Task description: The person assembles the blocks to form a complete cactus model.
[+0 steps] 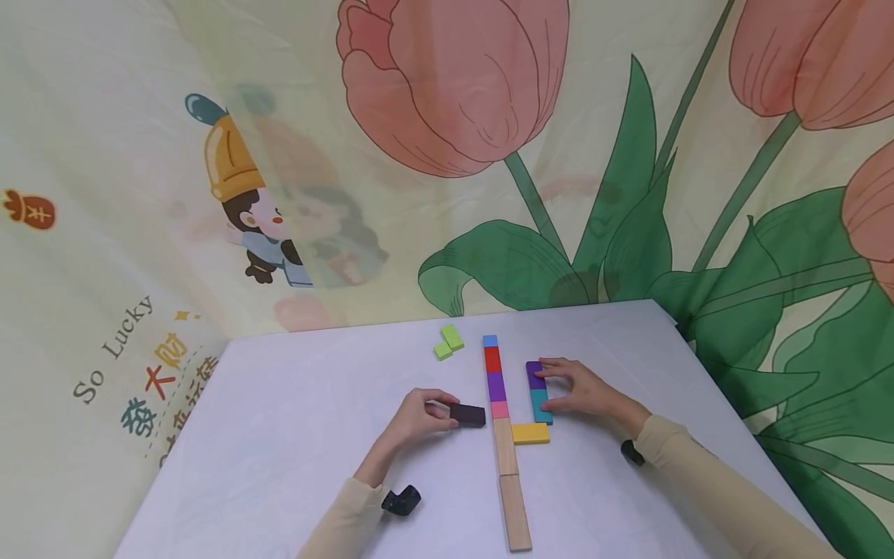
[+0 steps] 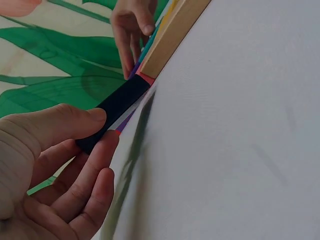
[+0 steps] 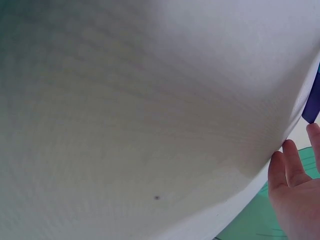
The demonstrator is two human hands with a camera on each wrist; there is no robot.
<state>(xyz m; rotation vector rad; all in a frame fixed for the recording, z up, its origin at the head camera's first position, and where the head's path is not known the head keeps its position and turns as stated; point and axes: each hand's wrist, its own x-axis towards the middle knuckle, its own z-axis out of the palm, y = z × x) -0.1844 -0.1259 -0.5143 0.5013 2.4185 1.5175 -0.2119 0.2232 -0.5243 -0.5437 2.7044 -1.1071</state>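
My left hand [image 1: 417, 413] pinches a black block [image 1: 468, 416] by its left end, thumb against fingers. The block's other end comes close to a straight row of blocks, beside its pink block [image 1: 499, 409]. To the right of that row, a purple block [image 1: 535, 376] and a teal block [image 1: 540, 405] lie end to end. My right hand [image 1: 583, 389] is at their right side, fingertips at the purple block and thumb at the teal one. The right wrist view catches only part of this hand, close to the purple block's end [image 3: 313, 102].
The row runs from a blue block [image 1: 490, 340] through red [image 1: 493, 359] and violet [image 1: 496, 385] to two plain wooden blocks [image 1: 506, 446]. A yellow block [image 1: 531, 433] sits crosswise on its right. Light green blocks [image 1: 452, 337] lie at the back left of the white tabletop [image 1: 314, 404].
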